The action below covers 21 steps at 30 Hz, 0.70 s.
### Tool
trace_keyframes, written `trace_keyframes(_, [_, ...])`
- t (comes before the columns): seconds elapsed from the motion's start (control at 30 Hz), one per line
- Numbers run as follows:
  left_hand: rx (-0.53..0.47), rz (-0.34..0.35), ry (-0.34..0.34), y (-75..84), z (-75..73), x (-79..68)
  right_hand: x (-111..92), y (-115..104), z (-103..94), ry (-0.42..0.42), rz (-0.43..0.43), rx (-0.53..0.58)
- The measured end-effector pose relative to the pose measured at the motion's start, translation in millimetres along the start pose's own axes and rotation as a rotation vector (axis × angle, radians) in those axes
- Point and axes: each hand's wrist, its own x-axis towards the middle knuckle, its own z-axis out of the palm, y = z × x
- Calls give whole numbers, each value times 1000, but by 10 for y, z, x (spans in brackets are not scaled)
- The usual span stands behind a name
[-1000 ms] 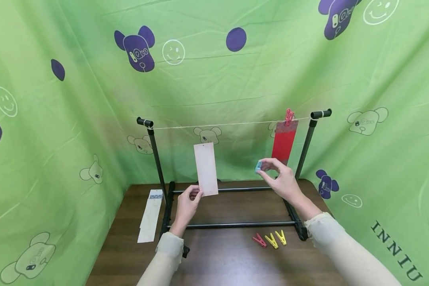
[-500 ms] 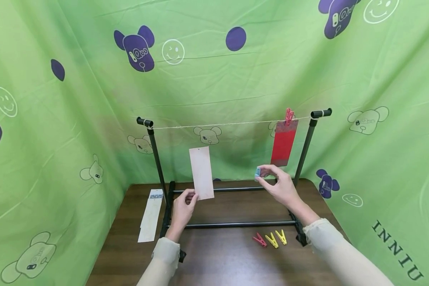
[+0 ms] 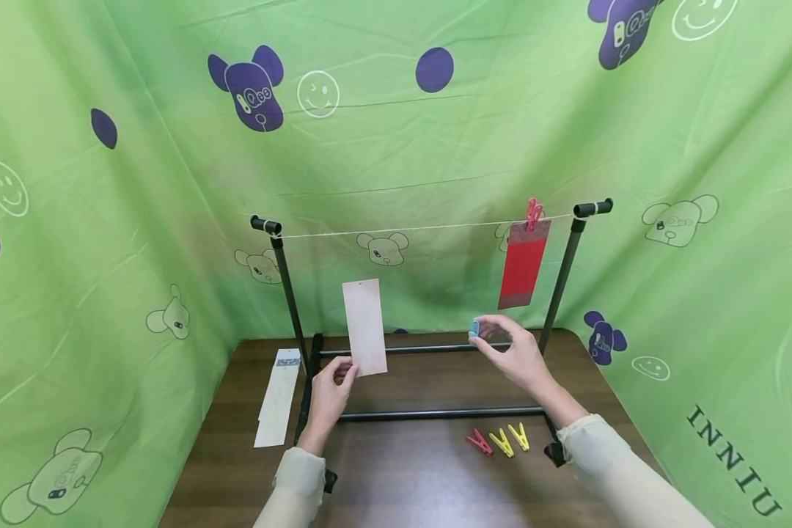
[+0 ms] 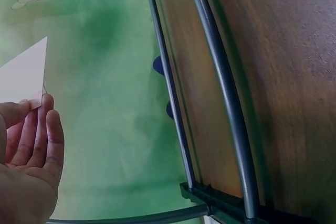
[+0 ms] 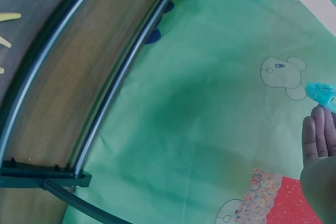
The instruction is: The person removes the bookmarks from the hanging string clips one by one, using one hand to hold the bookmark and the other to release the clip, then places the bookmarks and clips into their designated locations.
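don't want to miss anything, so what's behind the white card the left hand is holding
In the head view, green curtain shows around the top of the white card, with the table and rear bar on both sides lower down. Whatever lies directly behind the card is covered.

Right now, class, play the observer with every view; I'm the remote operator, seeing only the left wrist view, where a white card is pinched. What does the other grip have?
Observer: The right grip pinches a blue clothespin.
Operator: Is anything pegged up?
Observer: Yes, a red card hangs from the string by a pink clothespin, near the right post.
Operator: Any more clothespins about?
Observer: Three lie on the table: one pinkish-red clothespin and two yellow clothespins.
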Motion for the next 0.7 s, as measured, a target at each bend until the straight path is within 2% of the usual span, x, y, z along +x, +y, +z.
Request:
trace_keyframes(0.2, [-15, -18, -2, -17, -69, -32, -111, 178, 29, 0, 33, -32])
trace_keyframes(0.7, [12, -31, 14, -148, -196, -129, -258, 216, 48, -11, 64, -5])
